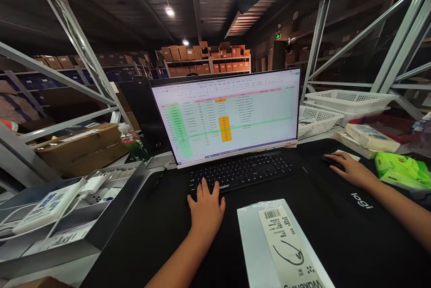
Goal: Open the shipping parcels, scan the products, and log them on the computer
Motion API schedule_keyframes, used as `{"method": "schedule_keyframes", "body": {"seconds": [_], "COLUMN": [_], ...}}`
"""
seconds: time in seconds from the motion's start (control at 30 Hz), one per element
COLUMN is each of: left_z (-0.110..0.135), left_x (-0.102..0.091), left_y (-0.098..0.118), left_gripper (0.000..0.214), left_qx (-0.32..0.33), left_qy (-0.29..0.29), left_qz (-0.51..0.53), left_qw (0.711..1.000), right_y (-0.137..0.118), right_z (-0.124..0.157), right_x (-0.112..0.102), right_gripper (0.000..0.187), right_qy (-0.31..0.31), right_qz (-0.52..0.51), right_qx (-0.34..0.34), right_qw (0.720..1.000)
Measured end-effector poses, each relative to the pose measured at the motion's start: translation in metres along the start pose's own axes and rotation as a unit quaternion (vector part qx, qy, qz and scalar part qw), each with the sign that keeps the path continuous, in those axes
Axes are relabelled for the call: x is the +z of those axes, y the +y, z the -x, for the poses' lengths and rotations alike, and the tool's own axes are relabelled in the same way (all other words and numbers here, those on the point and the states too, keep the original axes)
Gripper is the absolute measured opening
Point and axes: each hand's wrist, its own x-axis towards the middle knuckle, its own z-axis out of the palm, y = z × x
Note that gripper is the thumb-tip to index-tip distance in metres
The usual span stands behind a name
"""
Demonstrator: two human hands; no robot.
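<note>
- Keyboard [249, 172] is lying on the black mat [298, 207], its near left edge under the left hand [206, 207], whose fingers are spreading wide and holding nothing.
- Right hand [352, 170] is resting on the mat, fingertips by a mostly hidden dark object [324, 159]; whether it is gripping that, I cannot tell.
- White box [281, 247] is lying between the forearms.
- Monitor [240, 120] is standing behind the keyboard, showing a spreadsheet.
- Green pack [400, 169] is lying just beside the right forearm.
</note>
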Motion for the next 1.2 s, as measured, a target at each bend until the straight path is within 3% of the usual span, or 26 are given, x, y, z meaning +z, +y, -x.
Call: {"method": "schedule_keyframes", "body": {"seconds": [0.73, 1.2], "left_z": [-0.001, -0.001], "left_x": [0.005, 0.008], "left_y": [-0.001, -0.001], "left_gripper": [0.055, 0.056], "left_qx": [0.0, 0.001], "left_qy": [0.008, 0.015], "left_qz": [0.001, 0.006], "left_qw": [1.0, 1.0], "right_y": [0.008, 0.002], "right_z": [-0.004, -0.002], "right_x": [0.009, 0.005], "right_gripper": [0.052, 0.057], "right_qy": [0.013, 0.009], "right_qz": [-0.02, -0.021], "right_qx": [-0.018, 0.008], "right_qw": [1.0, 1.0]}}
